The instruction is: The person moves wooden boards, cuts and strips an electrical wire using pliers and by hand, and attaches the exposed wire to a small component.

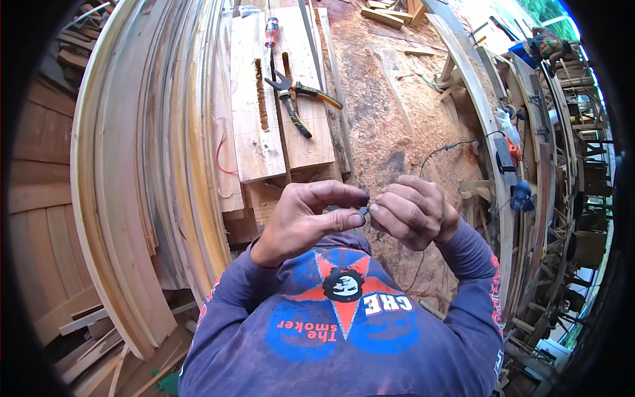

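Note:
Both hands meet in front of the chest. My left hand [314,215] pinches a small dark piece [363,210] between thumb and index finger. The fingers of my right hand [413,210] are curled closed at the piece's right side, with a thin dark cable running below them; what exactly they grip is too small to tell. Beyond the hands, pliers [291,99] with black and yellow handles lie spread on slotted wooden boards [248,149]. A screwdriver [271,33] with a red and clear handle lies above the pliers.
Long stacked planks [145,132] stand at the left. Sawdust [390,119] covers the ground right of the boards. A red wire [223,159] curves beside them. An orange power tool [512,152] sits on the timber at the right. Part of another person [549,46] shows at upper right.

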`<control>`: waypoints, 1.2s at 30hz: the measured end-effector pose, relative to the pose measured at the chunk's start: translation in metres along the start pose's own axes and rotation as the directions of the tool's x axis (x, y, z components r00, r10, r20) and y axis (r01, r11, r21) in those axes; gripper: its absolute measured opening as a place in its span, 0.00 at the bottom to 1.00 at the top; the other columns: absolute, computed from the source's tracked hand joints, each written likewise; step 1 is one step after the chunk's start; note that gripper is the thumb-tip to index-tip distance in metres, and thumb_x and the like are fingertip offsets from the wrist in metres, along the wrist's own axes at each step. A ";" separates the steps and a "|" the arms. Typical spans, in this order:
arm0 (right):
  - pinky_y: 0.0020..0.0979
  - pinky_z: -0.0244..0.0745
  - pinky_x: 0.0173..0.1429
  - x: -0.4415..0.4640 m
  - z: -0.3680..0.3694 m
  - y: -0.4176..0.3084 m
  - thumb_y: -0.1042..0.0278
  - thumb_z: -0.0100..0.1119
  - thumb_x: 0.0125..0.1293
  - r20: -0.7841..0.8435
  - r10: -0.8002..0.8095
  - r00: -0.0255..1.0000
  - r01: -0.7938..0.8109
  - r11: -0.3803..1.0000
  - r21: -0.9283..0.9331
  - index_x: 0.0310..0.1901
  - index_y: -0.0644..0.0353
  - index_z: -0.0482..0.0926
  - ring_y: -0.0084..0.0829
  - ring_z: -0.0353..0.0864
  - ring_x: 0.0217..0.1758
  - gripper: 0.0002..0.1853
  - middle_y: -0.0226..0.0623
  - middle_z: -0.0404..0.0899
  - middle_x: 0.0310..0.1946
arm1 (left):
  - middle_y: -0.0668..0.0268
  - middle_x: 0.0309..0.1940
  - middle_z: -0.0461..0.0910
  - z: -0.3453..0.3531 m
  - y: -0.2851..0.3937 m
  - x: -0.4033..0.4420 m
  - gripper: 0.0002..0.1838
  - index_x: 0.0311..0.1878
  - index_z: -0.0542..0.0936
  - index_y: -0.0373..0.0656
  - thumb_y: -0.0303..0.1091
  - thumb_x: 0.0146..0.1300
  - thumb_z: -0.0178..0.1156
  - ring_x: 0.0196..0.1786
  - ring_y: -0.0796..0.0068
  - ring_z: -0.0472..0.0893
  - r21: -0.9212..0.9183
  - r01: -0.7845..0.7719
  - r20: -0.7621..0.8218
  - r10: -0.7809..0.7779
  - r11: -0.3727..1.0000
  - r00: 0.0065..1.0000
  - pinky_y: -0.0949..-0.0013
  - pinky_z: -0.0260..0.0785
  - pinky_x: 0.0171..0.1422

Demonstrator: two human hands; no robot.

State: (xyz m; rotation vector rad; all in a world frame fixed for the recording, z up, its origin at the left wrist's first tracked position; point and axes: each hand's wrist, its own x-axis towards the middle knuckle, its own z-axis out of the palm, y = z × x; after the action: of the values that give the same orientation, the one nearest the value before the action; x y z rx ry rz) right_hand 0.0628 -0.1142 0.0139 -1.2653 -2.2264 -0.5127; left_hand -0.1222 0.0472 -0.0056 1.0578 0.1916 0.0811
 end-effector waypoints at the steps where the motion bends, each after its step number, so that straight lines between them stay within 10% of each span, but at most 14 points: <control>1: 0.35 0.83 0.39 0.001 -0.002 0.000 0.70 0.60 0.61 0.002 0.002 1.000 -0.002 1.000 0.000 0.47 0.66 0.82 0.33 0.83 0.39 0.14 0.38 0.77 0.43 | 0.61 0.46 0.87 0.001 0.002 0.000 0.19 0.56 0.84 0.33 0.24 0.62 0.72 0.52 0.75 0.84 -0.076 0.072 -0.001 -0.072 0.995 0.997 0.70 0.78 0.59; 10: 0.34 0.83 0.37 0.002 -0.005 0.003 0.73 0.62 0.61 0.036 0.016 0.999 -0.016 1.000 -0.006 0.46 0.67 0.81 0.32 0.83 0.37 0.13 0.38 0.78 0.42 | 0.64 0.43 0.87 0.002 -0.006 0.005 0.13 0.49 0.87 0.33 0.23 0.61 0.73 0.47 0.78 0.84 -0.010 0.014 -0.072 -0.014 1.000 0.997 0.73 0.77 0.55; 18: 0.34 0.80 0.31 0.011 -0.005 -0.003 0.76 0.65 0.57 0.126 0.446 0.886 -0.460 0.816 0.348 0.38 0.64 0.79 0.39 0.83 0.29 0.08 0.41 0.78 0.29 | 0.62 0.39 0.88 0.001 -0.011 0.012 0.12 0.45 0.88 0.38 0.19 0.56 0.72 0.44 0.74 0.85 0.219 -0.264 -0.001 0.271 0.939 0.963 0.71 0.77 0.49; 21: 0.32 0.75 0.26 0.014 -0.010 -0.010 0.74 0.62 0.60 0.312 0.608 0.730 -0.679 0.590 0.437 0.36 0.64 0.79 0.35 0.80 0.24 0.05 0.39 0.76 0.24 | 0.60 0.39 0.87 0.003 -0.008 0.016 0.14 0.43 0.88 0.37 0.15 0.51 0.72 0.44 0.67 0.86 0.591 -0.479 0.146 0.498 0.649 0.855 0.66 0.79 0.49; 22: 0.31 0.75 0.26 0.019 -0.013 -0.010 0.74 0.60 0.61 0.616 0.690 0.379 -0.838 -0.026 0.545 0.36 0.65 0.78 0.33 0.80 0.23 0.04 0.38 0.77 0.26 | 0.60 0.39 0.87 0.003 -0.009 0.018 0.14 0.42 0.88 0.38 0.15 0.51 0.72 0.44 0.64 0.86 0.641 -0.521 0.190 0.541 0.563 0.819 0.65 0.79 0.48; 23: 0.30 0.75 0.27 0.020 -0.016 -0.010 0.74 0.58 0.63 0.879 0.472 0.069 -0.672 -0.629 0.391 0.36 0.65 0.78 0.31 0.80 0.23 0.04 0.37 0.78 0.27 | 0.60 0.39 0.87 0.004 -0.010 0.019 0.14 0.42 0.88 0.39 0.15 0.50 0.72 0.44 0.62 0.87 0.683 -0.559 0.236 0.582 0.470 0.778 0.64 0.80 0.48; 24: 0.28 0.73 0.25 0.005 -0.006 -0.012 0.72 0.57 0.67 0.919 0.371 0.131 -0.409 -0.824 0.391 0.38 0.67 0.77 0.26 0.78 0.22 0.06 0.33 0.77 0.27 | 0.59 0.39 0.88 0.003 -0.013 0.021 0.14 0.42 0.88 0.37 0.14 0.51 0.71 0.43 0.64 0.86 0.669 -0.571 0.243 0.585 0.477 0.774 0.65 0.79 0.47; 27: 0.28 0.72 0.24 0.011 -0.014 -0.014 0.69 0.59 0.70 0.943 0.331 0.038 -0.315 -0.891 0.326 0.40 0.67 0.78 0.26 0.76 0.20 0.08 0.33 0.74 0.26 | 0.60 0.39 0.87 -0.004 -0.022 0.020 0.12 0.43 0.88 0.38 0.16 0.56 0.71 0.41 0.70 0.86 0.442 -0.398 0.077 0.409 0.804 0.909 0.69 0.79 0.46; 29: 0.28 0.74 0.27 0.009 -0.014 -0.018 0.68 0.60 0.73 0.920 0.383 0.084 -0.440 -0.814 0.379 0.44 0.70 0.78 0.27 0.80 0.24 0.11 0.34 0.78 0.30 | 0.62 0.39 0.88 -0.008 -0.020 0.013 0.11 0.45 0.89 0.36 0.17 0.59 0.70 0.43 0.76 0.85 0.209 -0.128 -0.045 0.141 0.969 0.989 0.73 0.78 0.48; 31: 0.27 0.78 0.29 0.016 -0.014 -0.030 0.71 0.63 0.70 0.471 0.849 0.239 -0.821 -0.082 0.564 0.45 0.69 0.81 0.26 0.84 0.30 0.09 0.38 0.81 0.30 | 0.63 0.39 0.87 -0.010 -0.019 0.012 0.10 0.45 0.88 0.34 0.17 0.59 0.70 0.43 0.78 0.85 -0.023 -0.003 -0.119 0.000 1.000 0.993 0.74 0.78 0.49; 32: 0.29 0.81 0.32 0.008 -0.011 -0.025 0.74 0.66 0.67 0.188 0.790 0.584 -0.788 0.495 0.366 0.47 0.70 0.81 0.30 0.85 0.33 0.11 0.41 0.82 0.34 | 0.62 0.39 0.87 -0.013 -0.021 0.012 0.11 0.45 0.88 0.32 0.17 0.59 0.72 0.43 0.77 0.85 -0.069 0.001 -0.116 -0.009 0.998 0.993 0.75 0.78 0.50; 36: 0.33 0.81 0.34 -0.007 -0.003 -0.013 0.75 0.69 0.56 -0.064 0.279 0.958 -0.277 0.960 0.036 0.51 0.69 0.80 0.34 0.85 0.35 0.20 0.40 0.82 0.40 | 0.61 0.40 0.87 -0.011 -0.025 0.012 0.11 0.45 0.88 0.32 0.18 0.59 0.72 0.43 0.77 0.85 -0.125 -0.022 -0.107 0.008 0.992 0.994 0.74 0.79 0.50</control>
State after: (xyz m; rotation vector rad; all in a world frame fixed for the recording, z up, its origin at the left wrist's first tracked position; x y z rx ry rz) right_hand 0.0550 -0.1271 0.0106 -1.4932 -1.9498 -0.4089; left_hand -0.1132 0.0464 -0.0346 0.9295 0.2712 0.1613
